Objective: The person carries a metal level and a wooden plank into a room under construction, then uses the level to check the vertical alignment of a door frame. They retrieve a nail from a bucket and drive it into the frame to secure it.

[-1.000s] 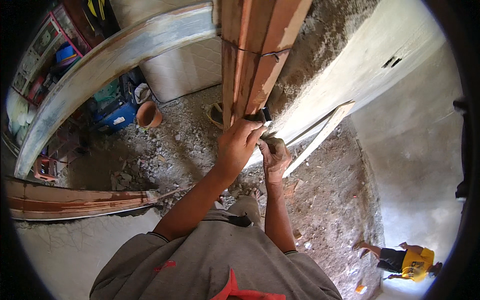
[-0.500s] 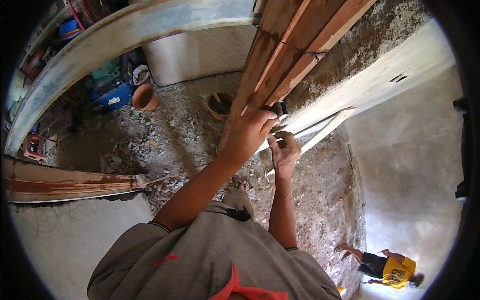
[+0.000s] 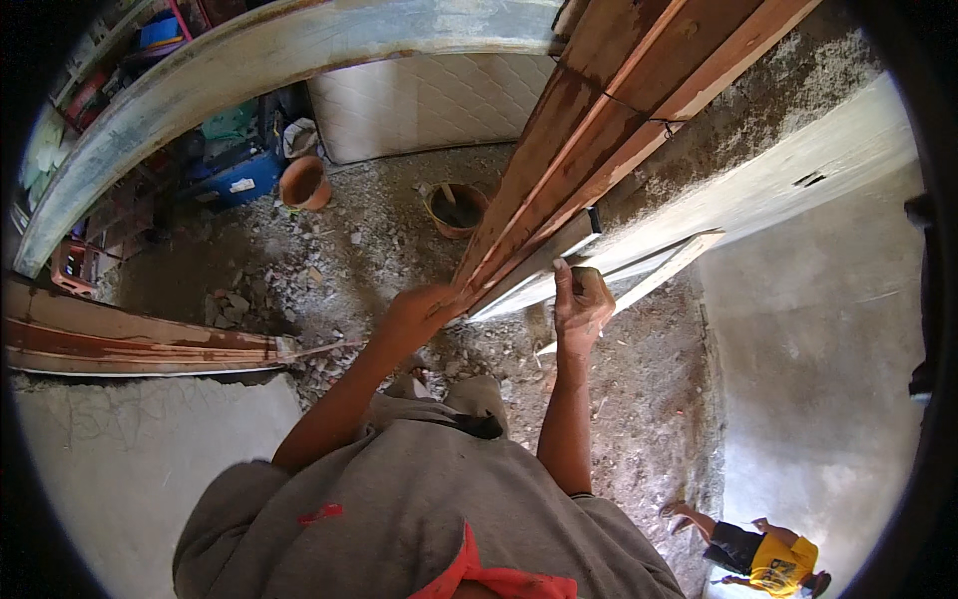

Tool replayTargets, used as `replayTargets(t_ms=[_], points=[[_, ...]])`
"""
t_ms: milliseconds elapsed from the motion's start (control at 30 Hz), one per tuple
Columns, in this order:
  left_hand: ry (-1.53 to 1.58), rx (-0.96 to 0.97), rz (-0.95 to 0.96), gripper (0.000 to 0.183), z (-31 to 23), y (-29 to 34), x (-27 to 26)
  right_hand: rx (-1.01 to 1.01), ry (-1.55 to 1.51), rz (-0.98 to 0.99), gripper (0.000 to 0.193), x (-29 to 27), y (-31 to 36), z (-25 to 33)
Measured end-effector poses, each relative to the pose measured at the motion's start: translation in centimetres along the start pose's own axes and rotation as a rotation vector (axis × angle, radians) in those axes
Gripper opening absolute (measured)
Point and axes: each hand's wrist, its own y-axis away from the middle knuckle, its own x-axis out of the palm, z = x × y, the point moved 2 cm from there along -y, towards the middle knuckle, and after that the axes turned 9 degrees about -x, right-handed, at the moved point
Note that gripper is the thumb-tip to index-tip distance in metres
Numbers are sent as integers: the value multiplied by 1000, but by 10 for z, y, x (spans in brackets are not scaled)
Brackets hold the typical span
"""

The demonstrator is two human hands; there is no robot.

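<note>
A reddish-brown wooden door frame (image 3: pixel 627 95) stands upright before me, bound with thin dark wire. Along its right side lies a pale straight bar (image 3: pixel 544 262) with a black end cap, perhaps a level. My left hand (image 3: pixel 417 314) is at the frame's lower part, smeared by motion, so its fingers cannot be made out. To the right of the bar is my right hand (image 3: pixel 582 302), fingers curled in and thumb raised close to the bar's edge. Whatever its fingers may pinch is hidden.
Rubble (image 3: pixel 329 260) covers the floor, with buckets (image 3: pixel 305 185) and a mattress (image 3: pixel 419 105) beyond. A pale wooden strip (image 3: pixel 669 268) slants beside the rough wall edge (image 3: pixel 738 125). A curved-looking beam (image 3: pixel 249 60) crosses the upper left. Another person (image 3: pixel 773 559) in yellow is at lower right.
My left hand has dropped from the bar's top down and left along the frame, uncovering the bar. The right hand has shifted slightly right, still closed. The view has moved a little.
</note>
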Motion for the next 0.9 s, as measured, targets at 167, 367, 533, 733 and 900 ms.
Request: replayTargets(t_ms=[167,367,533,733,900], points=[[-130,-433,617,72,207,105,43,-23,-83,-17,43,4,0,-2],[-309,-490,975,76,282,148,107,57,-48,67,49,7,3,-3],[-282,-419,616,50,243,114,95,11,-39,38,38,9,3,1],[210,-246,180,55,120,51,84,10,-123,58,42,0,17,10],[256,113,-379,78,28,-21,98,66,-132,104,35,-18,66,-24]])
